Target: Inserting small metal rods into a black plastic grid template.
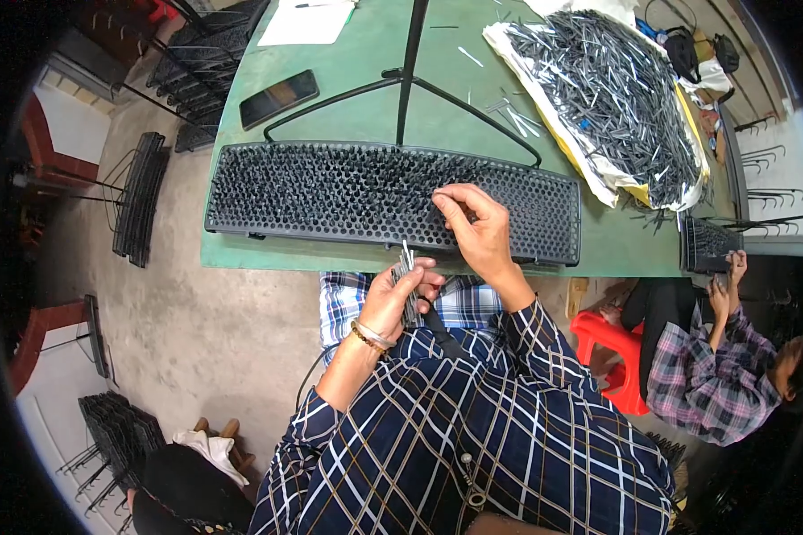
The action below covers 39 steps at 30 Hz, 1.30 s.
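Half-hiding grey strips (406, 256): left hand (386, 298)

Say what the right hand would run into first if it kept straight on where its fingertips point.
Probably the dark pieces standing in the black perforated tray, just left of the right hand's fingertips; depth is unclear, so it may already touch them.

no readable text, no legible labels
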{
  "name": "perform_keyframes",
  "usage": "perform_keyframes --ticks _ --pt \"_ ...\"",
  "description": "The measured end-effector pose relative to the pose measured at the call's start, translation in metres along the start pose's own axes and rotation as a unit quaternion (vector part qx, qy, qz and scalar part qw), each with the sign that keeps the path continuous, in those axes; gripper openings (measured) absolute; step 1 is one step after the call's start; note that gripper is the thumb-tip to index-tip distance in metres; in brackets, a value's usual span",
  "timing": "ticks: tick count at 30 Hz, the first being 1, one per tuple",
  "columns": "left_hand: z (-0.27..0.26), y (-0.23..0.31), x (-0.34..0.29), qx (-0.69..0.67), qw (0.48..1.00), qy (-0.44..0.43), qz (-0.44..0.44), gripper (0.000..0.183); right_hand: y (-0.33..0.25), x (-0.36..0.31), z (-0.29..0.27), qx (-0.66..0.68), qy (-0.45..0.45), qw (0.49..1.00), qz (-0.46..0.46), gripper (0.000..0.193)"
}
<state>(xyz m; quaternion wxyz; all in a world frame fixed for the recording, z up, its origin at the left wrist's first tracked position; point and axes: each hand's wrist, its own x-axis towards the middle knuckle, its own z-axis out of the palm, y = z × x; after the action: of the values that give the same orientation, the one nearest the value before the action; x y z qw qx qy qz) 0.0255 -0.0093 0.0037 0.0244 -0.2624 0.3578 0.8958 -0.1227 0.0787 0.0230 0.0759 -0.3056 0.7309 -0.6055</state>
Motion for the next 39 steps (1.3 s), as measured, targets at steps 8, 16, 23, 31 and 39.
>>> perform_keyframes --ticks 8,16,23,31,39 --pt "0.001 0.001 -0.001 -0.004 1.000 0.005 -0.008 0.023 -0.002 -0.011 0.016 0.118 0.071 0.985 0.106 0.017" --pt "0.001 0.000 0.000 -0.001 1.000 0.011 -0.009 0.027 0.000 -0.013 0.018 0.095 0.094 0.989 0.063 0.015" --pt "0.001 0.000 -0.002 0.009 1.000 0.004 -0.015 0.024 0.005 -0.014 0.018 0.015 0.091 0.996 -0.019 0.013" --pt "-0.002 0.000 0.000 -0.009 1.000 -0.014 -0.021 0.024 0.002 -0.014 0.019 -0.010 0.084 0.995 -0.043 0.012" --pt "-0.002 -0.002 0.001 -0.007 0.999 -0.009 -0.039 0.023 -0.002 -0.016 0.020 -0.061 0.065 0.993 -0.074 0.012"
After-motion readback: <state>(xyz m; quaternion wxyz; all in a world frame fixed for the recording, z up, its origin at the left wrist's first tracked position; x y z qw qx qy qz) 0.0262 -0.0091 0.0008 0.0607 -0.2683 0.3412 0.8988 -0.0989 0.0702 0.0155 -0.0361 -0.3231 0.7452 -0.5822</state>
